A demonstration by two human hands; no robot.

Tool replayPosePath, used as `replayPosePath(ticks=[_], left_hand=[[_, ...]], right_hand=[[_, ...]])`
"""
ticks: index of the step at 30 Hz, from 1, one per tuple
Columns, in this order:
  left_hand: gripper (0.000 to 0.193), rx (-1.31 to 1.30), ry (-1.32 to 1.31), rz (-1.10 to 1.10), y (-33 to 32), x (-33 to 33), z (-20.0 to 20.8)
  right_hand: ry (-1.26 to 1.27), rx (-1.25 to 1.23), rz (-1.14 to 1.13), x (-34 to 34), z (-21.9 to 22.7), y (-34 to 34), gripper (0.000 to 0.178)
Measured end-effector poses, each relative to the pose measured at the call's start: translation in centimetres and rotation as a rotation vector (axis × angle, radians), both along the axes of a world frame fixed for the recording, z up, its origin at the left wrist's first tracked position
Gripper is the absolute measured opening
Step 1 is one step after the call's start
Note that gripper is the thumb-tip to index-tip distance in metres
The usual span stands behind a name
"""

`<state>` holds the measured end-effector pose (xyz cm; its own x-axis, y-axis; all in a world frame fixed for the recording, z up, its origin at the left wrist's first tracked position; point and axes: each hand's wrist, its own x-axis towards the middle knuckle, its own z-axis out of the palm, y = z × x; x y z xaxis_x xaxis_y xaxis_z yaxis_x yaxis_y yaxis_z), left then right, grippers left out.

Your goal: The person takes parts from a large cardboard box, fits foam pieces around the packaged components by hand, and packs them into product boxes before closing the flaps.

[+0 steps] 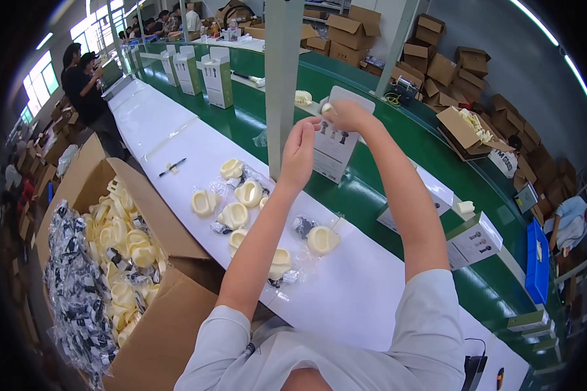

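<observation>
Both my arms reach to a white printed carton point(332, 155) that stands upright on the green belt, its top flap raised. My right hand point(351, 117) is curled at the carton's open top, its fingers closed on a small cream plastic part point(327, 109), mostly hidden. Beside the carton's left edge is my left hand point(299, 153), fingers stretched out and nothing visible in it. Whether it touches the carton I cannot tell. Below my arms, several cream plastic parts point(248, 193) and small clear bags with dark contents point(304, 226) lie on the white table point(346, 287).
At the left stands an open cardboard box point(176, 313) full of cream parts point(120, 241) and bagged dark pieces point(78, 287). A grey post point(282, 85) rises just left of my hands. More cartons point(216, 81) stand along the belt point(241, 124). A pen point(172, 167) lies on the table.
</observation>
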<state>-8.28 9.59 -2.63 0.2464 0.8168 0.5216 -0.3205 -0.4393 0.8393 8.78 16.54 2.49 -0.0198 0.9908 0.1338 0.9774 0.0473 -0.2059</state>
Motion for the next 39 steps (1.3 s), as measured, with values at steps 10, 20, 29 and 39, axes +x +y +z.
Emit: replayPosePath(ticks=[10,20,29,39], left_hand=[[0.041,-0.264,-0.067,0.182,10.6,7.4,-3.5],[0.037,-0.351,0.015,-0.200,9.9,8.4,-4.1],[0.036,-0.269,0.084,-0.247,9.1,9.6,-3.3],[0.031,0.035,-0.317,-0.359,9.0,10.3,-7.4]], right_hand=[[-0.438,0.659,-0.109,-2.1,-7.5,-3.8,0.017],[-0.248,1.021,-0.245,1.6,-4.1,-9.3,0.019],[0.961,1.152,-0.181,1.3,-9.8,-9.4,0.013],[1.508,1.053,-0.041,2.7,-10.9,-9.1,0.019]])
